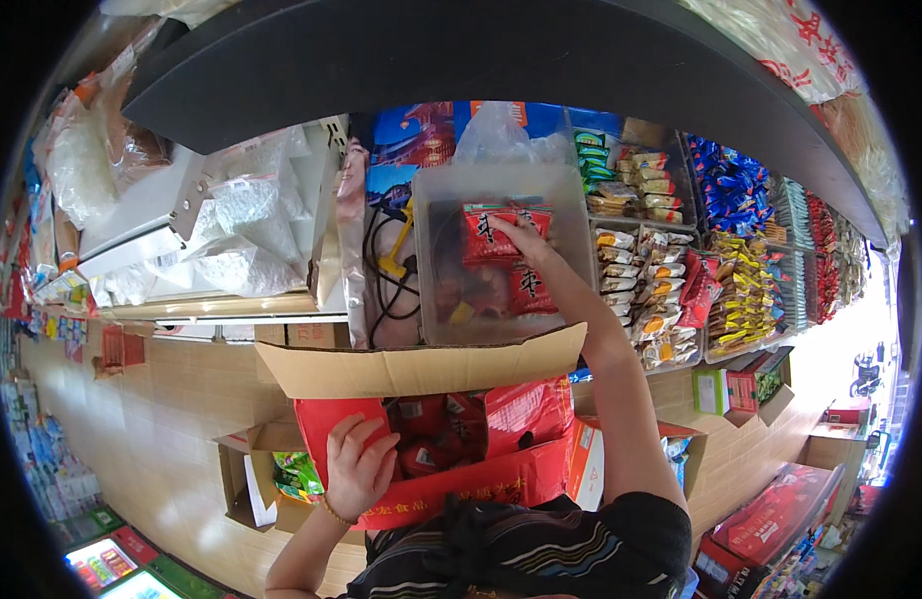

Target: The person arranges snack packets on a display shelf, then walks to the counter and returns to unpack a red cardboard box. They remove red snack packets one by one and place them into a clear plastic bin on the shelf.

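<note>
My right hand [527, 241] reaches into a translucent plastic bin [431, 247], its fingers over a red packet [485, 238]. Part of its grip is hidden behind the packets. Another red packet [533, 288] lies lower in the bin, by its right wall. In front of my body stands an opened red cardboard box [461, 479], with several red packets [431, 427] inside. A plain brown flap [423, 371] of the box stands up on the far side. My left hand [361, 460] holds the red left flap [337, 419], fingers bent over it.
Bins of wrapped snacks [648, 262] line the right side. A dark shelf edge [461, 67] crosses overhead. Left of the bin are a black cable [378, 277] and shelves with clear bags [243, 217]. Open cartons [273, 479] stand on the floor around the red box.
</note>
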`<action>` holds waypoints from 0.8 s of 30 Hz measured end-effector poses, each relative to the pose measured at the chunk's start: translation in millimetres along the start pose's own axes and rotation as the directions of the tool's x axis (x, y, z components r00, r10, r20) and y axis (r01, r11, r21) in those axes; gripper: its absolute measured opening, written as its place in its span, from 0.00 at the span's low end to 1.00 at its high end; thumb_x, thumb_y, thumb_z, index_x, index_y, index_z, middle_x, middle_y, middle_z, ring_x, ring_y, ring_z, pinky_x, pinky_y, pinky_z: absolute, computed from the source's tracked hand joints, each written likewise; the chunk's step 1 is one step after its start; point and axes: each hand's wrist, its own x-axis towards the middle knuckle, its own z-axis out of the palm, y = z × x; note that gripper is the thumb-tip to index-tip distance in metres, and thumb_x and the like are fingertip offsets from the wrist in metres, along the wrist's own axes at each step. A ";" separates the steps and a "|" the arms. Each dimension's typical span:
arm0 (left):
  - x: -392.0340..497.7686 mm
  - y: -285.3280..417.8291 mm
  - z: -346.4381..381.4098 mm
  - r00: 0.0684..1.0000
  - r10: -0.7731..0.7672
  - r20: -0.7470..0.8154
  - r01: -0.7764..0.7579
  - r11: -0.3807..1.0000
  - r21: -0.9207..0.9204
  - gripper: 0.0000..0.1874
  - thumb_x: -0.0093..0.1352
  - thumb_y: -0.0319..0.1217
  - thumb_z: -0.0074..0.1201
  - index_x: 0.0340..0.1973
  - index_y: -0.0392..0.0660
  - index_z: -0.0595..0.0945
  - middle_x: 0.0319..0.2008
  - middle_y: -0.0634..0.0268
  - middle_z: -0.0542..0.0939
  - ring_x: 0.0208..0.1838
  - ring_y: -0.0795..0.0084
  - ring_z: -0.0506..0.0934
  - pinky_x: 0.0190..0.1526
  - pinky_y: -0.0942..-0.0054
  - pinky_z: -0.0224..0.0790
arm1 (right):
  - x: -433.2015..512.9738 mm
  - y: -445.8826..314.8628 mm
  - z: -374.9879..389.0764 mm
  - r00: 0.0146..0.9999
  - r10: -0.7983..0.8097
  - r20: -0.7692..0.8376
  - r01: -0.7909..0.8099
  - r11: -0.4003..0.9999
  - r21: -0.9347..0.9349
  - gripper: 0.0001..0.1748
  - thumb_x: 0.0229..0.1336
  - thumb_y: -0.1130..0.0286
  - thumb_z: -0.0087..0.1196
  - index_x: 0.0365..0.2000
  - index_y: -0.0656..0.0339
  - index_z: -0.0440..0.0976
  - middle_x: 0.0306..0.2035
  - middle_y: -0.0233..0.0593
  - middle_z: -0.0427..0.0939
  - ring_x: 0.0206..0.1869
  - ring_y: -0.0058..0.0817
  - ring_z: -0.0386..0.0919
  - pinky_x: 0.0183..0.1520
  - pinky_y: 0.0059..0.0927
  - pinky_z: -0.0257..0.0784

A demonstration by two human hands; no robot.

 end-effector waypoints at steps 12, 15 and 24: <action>1.5 1.9 5.1 0.999 -0.040 0.012 0.041 0.998 -0.049 0.15 0.52 0.21 0.59 0.36 0.45 0.81 0.48 0.57 0.72 0.54 0.49 0.68 0.53 0.56 0.62 | -45.3 -10.0 -3.5 0.983 -0.173 -0.064 0.177 0.982 0.072 0.22 0.54 0.58 0.61 0.44 0.60 0.74 0.38 0.33 0.79 0.40 0.19 0.76 0.41 0.27 0.75; 2.3 4.8 6.3 0.999 -0.030 0.026 0.031 0.999 -0.041 0.15 0.53 0.21 0.59 0.37 0.45 0.81 0.49 0.58 0.72 0.55 0.50 0.68 0.53 0.57 0.63 | -53.7 20.8 3.3 0.976 -0.213 0.039 0.216 0.970 -0.112 0.21 0.55 0.57 0.60 0.45 0.59 0.73 0.42 0.30 0.77 0.45 0.21 0.73 0.51 0.30 0.68; -9.9 -2.4 10.3 0.978 -0.053 0.204 0.064 0.997 -0.047 0.14 0.54 0.24 0.58 0.38 0.44 0.80 0.48 0.56 0.72 0.55 0.51 0.68 0.54 0.57 0.65 | -33.1 71.5 -24.5 0.893 -0.442 0.085 0.226 0.275 -0.935 0.35 0.43 0.49 0.64 0.37 0.75 0.71 0.36 0.56 0.75 0.44 0.49 0.74 0.51 0.40 0.68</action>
